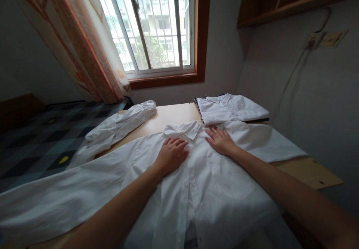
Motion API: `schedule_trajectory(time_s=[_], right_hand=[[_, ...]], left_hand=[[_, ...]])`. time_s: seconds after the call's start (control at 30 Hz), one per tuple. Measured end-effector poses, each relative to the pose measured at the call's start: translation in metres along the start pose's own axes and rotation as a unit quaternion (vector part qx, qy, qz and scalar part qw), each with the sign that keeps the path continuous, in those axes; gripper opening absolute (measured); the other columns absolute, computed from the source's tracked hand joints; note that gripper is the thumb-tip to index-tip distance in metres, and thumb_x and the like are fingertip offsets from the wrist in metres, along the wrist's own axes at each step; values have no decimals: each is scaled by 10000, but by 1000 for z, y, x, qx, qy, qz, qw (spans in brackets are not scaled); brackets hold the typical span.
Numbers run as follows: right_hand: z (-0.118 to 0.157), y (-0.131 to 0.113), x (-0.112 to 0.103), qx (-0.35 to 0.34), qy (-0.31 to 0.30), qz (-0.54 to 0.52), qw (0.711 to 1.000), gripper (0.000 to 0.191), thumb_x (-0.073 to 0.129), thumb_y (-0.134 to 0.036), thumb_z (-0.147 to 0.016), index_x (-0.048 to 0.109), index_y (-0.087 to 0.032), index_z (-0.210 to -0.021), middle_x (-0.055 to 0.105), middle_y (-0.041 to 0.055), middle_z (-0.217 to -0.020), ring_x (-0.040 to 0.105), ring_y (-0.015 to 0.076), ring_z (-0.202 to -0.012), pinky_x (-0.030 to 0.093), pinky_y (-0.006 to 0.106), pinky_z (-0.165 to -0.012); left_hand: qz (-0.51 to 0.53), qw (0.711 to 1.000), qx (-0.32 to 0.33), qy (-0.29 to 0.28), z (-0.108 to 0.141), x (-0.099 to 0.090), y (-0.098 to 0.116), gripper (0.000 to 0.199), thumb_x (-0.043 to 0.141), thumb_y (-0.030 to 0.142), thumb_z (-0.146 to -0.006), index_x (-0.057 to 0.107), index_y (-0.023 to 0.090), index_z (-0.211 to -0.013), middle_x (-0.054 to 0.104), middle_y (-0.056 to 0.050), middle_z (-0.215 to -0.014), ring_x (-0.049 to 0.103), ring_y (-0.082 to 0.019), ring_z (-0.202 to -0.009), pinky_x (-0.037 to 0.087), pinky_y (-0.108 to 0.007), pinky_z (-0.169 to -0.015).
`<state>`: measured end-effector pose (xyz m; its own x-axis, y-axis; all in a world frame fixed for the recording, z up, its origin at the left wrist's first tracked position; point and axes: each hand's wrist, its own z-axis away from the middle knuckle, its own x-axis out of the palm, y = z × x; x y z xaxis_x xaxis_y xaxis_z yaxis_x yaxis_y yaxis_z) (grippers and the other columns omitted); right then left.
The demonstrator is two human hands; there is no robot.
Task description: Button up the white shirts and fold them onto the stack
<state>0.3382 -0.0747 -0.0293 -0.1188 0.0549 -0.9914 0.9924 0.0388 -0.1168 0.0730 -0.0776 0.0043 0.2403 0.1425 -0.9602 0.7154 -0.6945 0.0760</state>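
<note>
A white button-up shirt (224, 181) lies spread face up across the table, its collar toward the window and its sleeves stretched to both sides. The front edges part slightly toward the hem. My left hand (173, 153) rests on the cloth just below the collar's left side, fingers bent a little and laid on the fabric. On the other side of the collar my right hand (220, 140) lies flat with fingers spread, pressing on the shirt near the shoulder. Neither hand grips the cloth.
A folded white shirt (232, 108) tops a dark striped pile at the table's back right. Another crumpled white garment (120, 123) lies at the back left, hanging toward a bed with a checked cover (33, 148). The wooden table (176, 112) meets the wall beneath the window.
</note>
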Motion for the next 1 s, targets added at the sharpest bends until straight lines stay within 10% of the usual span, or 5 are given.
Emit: schedule_trajectory(time_s=[0.13, 0.33, 0.63, 0.77, 1.0], right_hand=[[0, 0, 3, -5, 12, 9, 1000, 560, 271, -473, -1032, 336, -259, -1545, 280, 79, -1621, 244, 265, -1487, 152, 528, -1192], [4, -3, -2, -3, 29, 27, 999, 534, 305, -433, -1032, 376, -239, -1524, 332, 91, -1598, 308, 279, -1457, 222, 530, -1167], [-6, -56, -35, -157, 144, -1, 977, 410, 438, -182, -959, 566, -99, -1339, 590, 161, -1366, 509, 228, -1273, 311, 344, -1123], [-24, -77, -31, -162, 95, -31, 982, 316, 416, -220, -997, 707, -129, -1077, 690, 134, -1191, 599, 208, -1140, 388, 287, -1018], [-33, -76, -18, -76, 105, -51, 990, 410, 382, -412, -1029, 724, -191, -989, 724, 106, -1041, 632, 225, -1013, 420, 301, -894]], left_hand=[[-31, 992, -74, 95, -9, 6, -15, 512, 363, 348, -995, 510, 80, -1406, 519, -148, -1467, 383, -252, -1420, 262, -400, -1207], [-39, 984, -156, -75, -16, 18, -28, 614, 291, 468, -1004, 382, 133, -1510, 339, -102, -1594, 259, -262, -1490, 179, -445, -1230], [-37, 972, -200, -119, -21, 10, -20, 620, 236, 512, -1010, 316, 205, -1543, 210, -127, -1637, 137, -301, -1520, 149, -537, -1200], [-52, 976, -170, -128, -36, -5, -27, 531, 258, 459, -1018, 516, 210, -1410, 466, -133, -1511, 386, -292, -1417, 329, -464, -1120], [-97, 975, -194, 44, -53, 2, -35, 324, 414, 354, -971, 695, 202, -1026, 660, -122, -1082, 560, -281, -1093, 449, -422, -947]])
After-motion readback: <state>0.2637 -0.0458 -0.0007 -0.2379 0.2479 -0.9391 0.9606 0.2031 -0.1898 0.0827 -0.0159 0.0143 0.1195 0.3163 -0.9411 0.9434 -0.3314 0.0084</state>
